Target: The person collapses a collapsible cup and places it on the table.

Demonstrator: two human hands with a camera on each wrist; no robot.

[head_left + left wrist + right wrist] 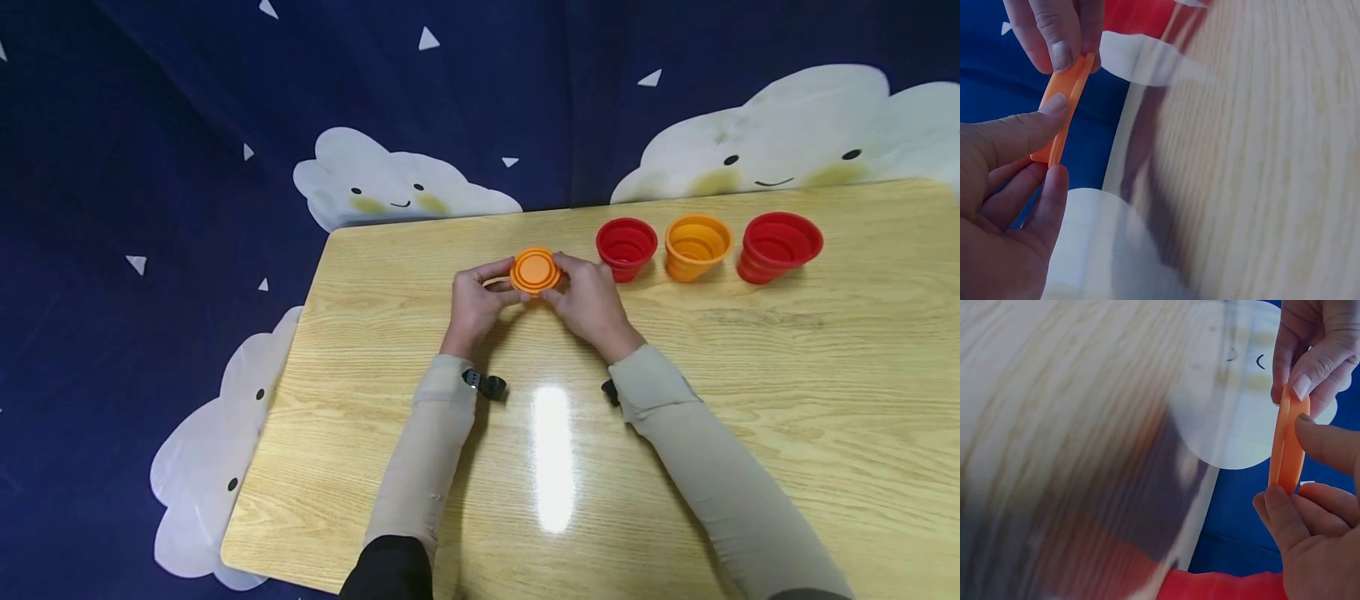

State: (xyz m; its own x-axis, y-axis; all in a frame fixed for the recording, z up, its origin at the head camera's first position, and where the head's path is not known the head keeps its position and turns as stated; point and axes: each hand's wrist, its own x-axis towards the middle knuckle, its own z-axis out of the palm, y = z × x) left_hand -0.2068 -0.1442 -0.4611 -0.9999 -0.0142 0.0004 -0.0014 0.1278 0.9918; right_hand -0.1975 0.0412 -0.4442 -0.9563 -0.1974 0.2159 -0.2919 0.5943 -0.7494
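Orange disc point(535, 269), one, flat: held over the table point(375, 308). My left hand point(480, 302): fingers pinching its left edge. My right hand point(591, 302): fingers pinching its right edge. Nearer red cup point(626, 249), one, upright, just beside my right hand: a sideways swing could topple it into the orange cup point(697, 243). Further hazard: uneven thumb pressure could twist the disc free and drop it.

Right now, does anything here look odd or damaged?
Only the held orange collapsible cup stands out: it is folded flat, while the three cups to its right stand expanded. It looks undamaged, and no spill shows.
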